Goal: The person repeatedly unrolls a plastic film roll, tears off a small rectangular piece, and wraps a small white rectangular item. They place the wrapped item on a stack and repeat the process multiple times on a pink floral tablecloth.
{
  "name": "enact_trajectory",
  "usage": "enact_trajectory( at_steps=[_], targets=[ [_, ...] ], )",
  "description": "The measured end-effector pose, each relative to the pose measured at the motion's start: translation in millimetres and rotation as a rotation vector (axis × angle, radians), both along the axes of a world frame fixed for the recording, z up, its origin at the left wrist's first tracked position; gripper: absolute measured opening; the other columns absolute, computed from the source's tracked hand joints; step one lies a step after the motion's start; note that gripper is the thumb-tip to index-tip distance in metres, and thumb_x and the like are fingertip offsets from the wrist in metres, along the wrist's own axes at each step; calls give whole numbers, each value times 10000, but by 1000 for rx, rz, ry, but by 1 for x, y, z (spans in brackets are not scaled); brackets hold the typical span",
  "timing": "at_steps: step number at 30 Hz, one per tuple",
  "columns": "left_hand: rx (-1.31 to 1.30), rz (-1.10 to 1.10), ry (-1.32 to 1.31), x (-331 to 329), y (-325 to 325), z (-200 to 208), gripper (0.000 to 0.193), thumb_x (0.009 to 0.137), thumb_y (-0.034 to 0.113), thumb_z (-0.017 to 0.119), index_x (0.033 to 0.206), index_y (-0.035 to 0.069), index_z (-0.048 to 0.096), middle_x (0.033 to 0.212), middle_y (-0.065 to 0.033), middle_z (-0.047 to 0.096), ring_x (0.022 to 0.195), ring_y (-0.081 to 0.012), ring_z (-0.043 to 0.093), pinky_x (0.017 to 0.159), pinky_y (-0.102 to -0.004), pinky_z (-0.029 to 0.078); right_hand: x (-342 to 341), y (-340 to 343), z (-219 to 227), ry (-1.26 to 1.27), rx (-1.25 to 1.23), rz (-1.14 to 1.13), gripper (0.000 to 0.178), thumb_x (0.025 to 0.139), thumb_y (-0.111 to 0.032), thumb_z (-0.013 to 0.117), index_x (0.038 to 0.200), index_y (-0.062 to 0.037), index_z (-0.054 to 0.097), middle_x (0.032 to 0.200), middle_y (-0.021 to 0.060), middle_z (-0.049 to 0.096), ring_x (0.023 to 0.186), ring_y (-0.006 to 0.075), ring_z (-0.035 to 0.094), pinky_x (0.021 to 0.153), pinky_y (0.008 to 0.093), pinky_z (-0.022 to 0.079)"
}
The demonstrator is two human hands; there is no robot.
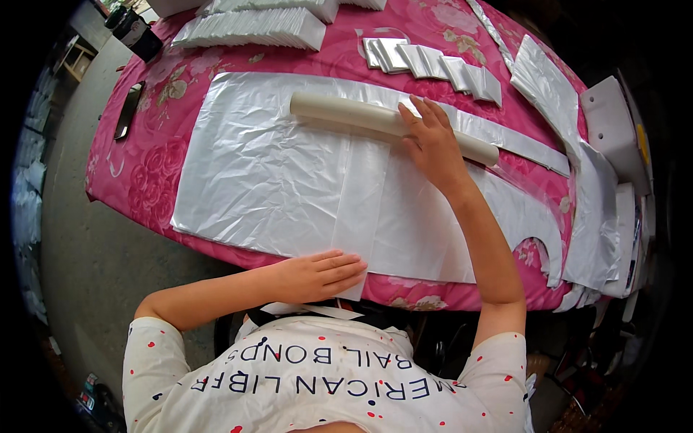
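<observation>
A stack of thin white plastic bags [267,166], crinkled and shiny, lies spread on the table in front of me. Across its far part rests a long pale tube [339,112], slanting down to the right. My right hand [433,144] lies over this tube, fingers stretched past its far side and a little apart. At the near edge of the stack, my left hand [317,276] lies flat, palm down and fingers extended, over a narrow folded strip of the plastic. Curved cut-outs show at the right end of the bags.
A pink flowered cloth [155,173] covers the table. Folded white packets [433,65] and a dense pile of bags [249,30] lie at the back. A phone [130,110] and dark jar [134,32] sit at left. White foam boxes [613,123] stand right, beside draped plastic [595,209].
</observation>
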State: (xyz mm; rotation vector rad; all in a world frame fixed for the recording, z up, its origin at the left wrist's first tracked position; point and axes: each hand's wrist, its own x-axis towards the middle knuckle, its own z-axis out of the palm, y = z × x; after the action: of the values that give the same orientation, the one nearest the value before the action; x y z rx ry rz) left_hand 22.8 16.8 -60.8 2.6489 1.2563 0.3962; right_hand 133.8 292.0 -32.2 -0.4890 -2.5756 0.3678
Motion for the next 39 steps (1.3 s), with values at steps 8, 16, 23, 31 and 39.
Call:
enact_trajectory(
  at_steps=[8,16,23,31,39],
  targets=[
    [30,-62,-307,-14,1,-3,427,808,90,512,1221,-15,489,1300,-153,471,1223,-266,444,1028,-378,366,48,-100,0,-227,-268,489,539,639,13,562,1176,20,521,1272,168,480,1200,335,433,1002,393,374],
    [-11,308,-226,-22,23,14,604,683,195,649,1217,-27,477,1265,-175,496,1156,-307,503,961,-394,421,53,-115,-20,-41,-72,259,370,667,-54,628,1035,-19,608,1114,102,575,1008,262,550,852,359,464],
    [-5,472,-423,-21,39,13,537,767,235,606,1213,-36,482,996,-145,611,930,-277,593,834,-372,459,44,-106,-12,24,-272,148,157,730,-56,628,884,-36,647,840,71,640,726,241,586,632,340,489],
    [198,754,-616,-24,56,16,493,836,110,518,1295,-8,383,1319,-197,420,1133,-324,470,922,-384,392,15,-82,13,-255,-1097,-281,218,816,-153,589,788,61,624,644,92,628,548,132,608,521,265,471],
    [-139,583,-37,-2,52,4,756,824,378,546,1381,-39,252,1470,-191,197,1376,-312,166,1111,-438,126,18,-92,13,-251,-956,-314,231,772,-141,653,909,40,615,730,116,634,686,182,632,606,289,486]
  ],
)
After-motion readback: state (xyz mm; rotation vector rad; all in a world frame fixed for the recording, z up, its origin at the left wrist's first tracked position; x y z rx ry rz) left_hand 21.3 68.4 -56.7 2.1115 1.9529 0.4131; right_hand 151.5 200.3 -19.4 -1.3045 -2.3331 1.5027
